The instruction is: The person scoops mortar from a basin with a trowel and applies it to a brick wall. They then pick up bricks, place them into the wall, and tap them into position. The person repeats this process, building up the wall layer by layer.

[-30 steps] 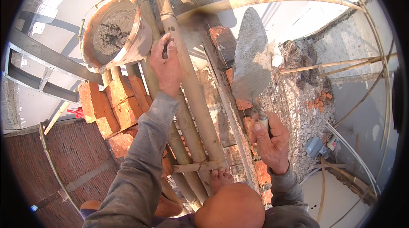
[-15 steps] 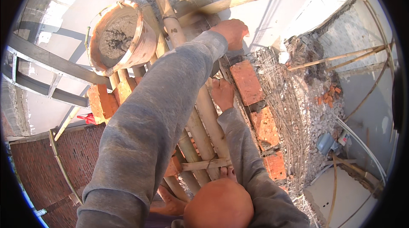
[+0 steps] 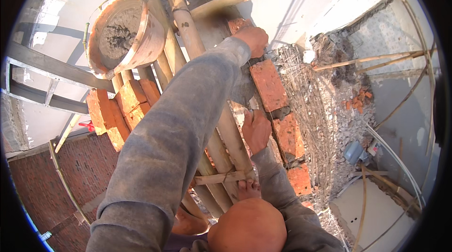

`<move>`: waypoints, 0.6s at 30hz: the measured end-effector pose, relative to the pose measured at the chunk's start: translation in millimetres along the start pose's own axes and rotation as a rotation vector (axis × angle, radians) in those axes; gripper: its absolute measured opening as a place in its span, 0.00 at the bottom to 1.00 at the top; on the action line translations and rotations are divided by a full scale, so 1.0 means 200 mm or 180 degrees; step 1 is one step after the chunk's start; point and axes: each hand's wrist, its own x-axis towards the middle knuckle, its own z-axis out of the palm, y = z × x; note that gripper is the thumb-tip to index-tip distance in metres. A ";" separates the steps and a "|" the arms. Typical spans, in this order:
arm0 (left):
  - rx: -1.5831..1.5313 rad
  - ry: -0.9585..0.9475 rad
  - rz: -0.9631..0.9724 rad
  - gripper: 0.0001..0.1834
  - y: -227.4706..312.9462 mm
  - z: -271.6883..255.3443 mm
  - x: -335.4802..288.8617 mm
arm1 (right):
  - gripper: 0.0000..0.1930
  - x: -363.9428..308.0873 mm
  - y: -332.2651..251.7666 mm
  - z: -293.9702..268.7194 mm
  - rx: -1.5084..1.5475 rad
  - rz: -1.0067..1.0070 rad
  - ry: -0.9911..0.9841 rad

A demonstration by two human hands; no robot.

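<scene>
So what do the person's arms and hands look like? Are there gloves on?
No gloves: the left hand and right hand are both bare. Each arm wears a long, plain grey sleeve reaching about to the wrist. The left sleeve looks wrinkled, with faded brownish patches. The right sleeve is grey and creased too.

A building site; laid bricks (image 3: 269,85); bamboo poles (image 3: 186,23); mortar bucket (image 3: 154,40).

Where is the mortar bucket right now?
In the head view, the mortar bucket sits at the upper left, next to the bamboo poles and just above the loose orange bricks, with the left hand off to its right.
</scene>
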 end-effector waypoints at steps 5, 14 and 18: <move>0.0212 -0.0238 0.0157 0.20 0.01 -0.08 -0.01 | 0.17 -0.06 -0.07 -0.06 0.0071 -0.0210 0.0151; -0.1536 0.3897 -0.0445 0.24 -0.06 -0.08 -0.34 | 0.19 0.07 -0.17 -0.08 0.1704 -0.0103 -0.0056; -0.3864 0.4006 -0.1673 0.19 -0.13 0.15 -0.47 | 0.18 0.07 -0.18 0.00 0.3187 0.0785 -0.0690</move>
